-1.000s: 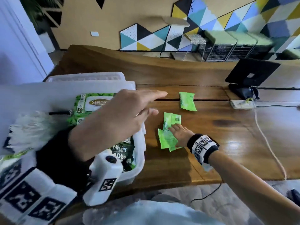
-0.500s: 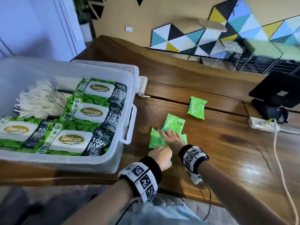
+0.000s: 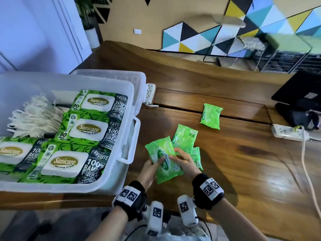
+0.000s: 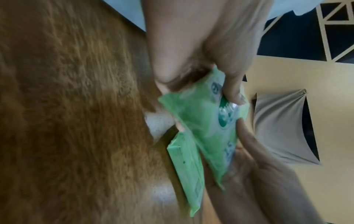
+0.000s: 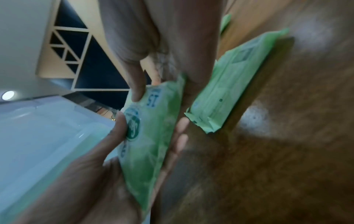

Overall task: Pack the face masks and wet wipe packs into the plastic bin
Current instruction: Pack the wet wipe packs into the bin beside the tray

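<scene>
Near the tabletop's (image 3: 243,171) front edge, just beside the plastic bin (image 3: 129,136), my left hand (image 3: 149,171) and right hand (image 3: 186,164) each keep a pinching grip on 1 small green wipe pack (image 3: 162,160), lifted clear. 2 more packs (image 3: 186,138) lie just beyond it, another pack (image 3: 211,116) farther back.

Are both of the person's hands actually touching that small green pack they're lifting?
Touching. The head view shows the left hand and the right hand both on the small green pack; the right wrist view shows thumbs pressed on its face and fingers behind it.
</scene>
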